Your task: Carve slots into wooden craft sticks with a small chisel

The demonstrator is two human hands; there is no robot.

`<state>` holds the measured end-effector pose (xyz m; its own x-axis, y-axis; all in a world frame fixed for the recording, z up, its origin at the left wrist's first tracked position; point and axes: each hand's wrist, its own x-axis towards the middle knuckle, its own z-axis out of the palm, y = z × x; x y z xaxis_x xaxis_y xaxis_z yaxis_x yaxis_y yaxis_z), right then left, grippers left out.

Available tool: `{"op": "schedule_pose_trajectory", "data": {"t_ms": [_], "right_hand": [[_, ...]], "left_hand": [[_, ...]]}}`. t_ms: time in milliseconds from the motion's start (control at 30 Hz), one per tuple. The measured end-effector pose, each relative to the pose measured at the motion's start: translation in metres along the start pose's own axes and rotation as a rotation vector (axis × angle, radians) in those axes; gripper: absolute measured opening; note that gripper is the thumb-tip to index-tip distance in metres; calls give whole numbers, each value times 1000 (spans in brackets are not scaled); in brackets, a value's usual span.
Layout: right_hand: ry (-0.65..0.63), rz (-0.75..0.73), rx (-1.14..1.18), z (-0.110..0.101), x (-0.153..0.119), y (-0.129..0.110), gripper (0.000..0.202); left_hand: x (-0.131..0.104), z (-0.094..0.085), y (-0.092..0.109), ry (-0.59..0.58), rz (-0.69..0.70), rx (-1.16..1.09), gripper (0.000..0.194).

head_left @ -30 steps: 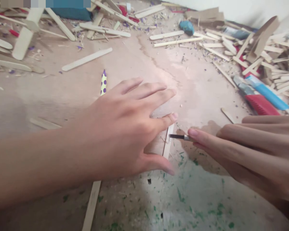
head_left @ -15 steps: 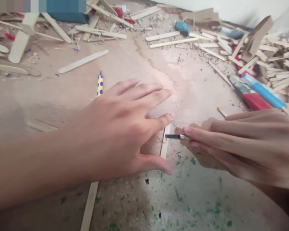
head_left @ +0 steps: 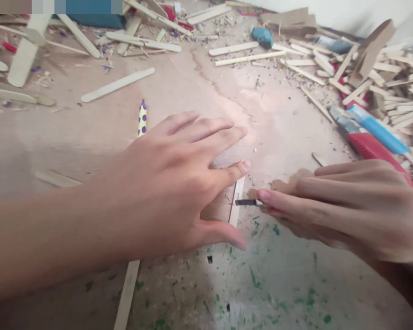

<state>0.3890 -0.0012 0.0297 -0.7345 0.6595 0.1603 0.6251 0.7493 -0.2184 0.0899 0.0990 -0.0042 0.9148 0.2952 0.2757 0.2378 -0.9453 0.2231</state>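
My left hand lies palm down with its fingers spread, the index fingertip and thumb beside a thin wooden stick on the table. Part of that stick is hidden under the hand. In from the right comes my right hand, its fingers closed round a small blade whose dark tip lies across the stick between my left index finger and thumb. The blade's handle is hidden by the fingers. A pencil with purple dots pokes out beyond my left hand.
Craft sticks and shavings lie along the far side, with a blue lump. At the right are a red cutter, a blue cutter and piled sticks. Another stick lies below my left forearm.
My right hand and the blade have moved slightly nearer to me along the stick. My left hand stays in place.
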Motion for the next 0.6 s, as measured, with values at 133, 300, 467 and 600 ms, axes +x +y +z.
{"op": "schedule_pose_trajectory", "data": {"t_ms": [133,300,467,600], "right_hand": [[-3,-58,-42,3,-4,6,37],[50,-32,0,12,-7,4,36],[74,-15,11,14,-2,2,35],[58,-8,58,9,-2,6,35]], "left_hand": [[-2,0,-1,-1,-9,5,81],[-3,1,1,13,-14,3,79],[-3,1,2,-5,-1,24,79],[-3,1,1,3,-5,11,81]]}}
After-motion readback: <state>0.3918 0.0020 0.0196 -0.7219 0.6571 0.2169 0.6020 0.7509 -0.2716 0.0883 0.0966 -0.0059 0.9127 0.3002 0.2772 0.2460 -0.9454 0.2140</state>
